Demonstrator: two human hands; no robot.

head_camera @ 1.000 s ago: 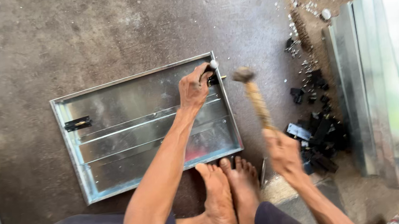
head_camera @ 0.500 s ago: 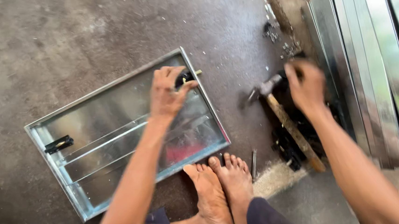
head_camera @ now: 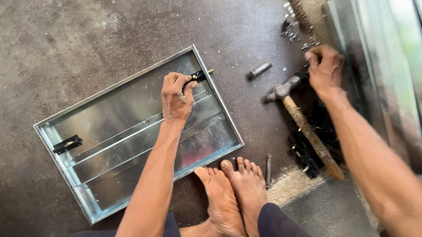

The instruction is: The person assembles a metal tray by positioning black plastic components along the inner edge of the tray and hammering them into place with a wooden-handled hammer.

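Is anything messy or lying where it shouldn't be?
Yes. The hammer lies loose on the floor over a heap of black parts. Small bits are scattered near the right hand. A metal pin lies alone beside the tray.

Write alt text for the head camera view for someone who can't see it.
A person squats barefoot over a metal tray on the floor, left hand gripping a black latch at its rim. The right hand reaches beside a hammer lying on the floor.
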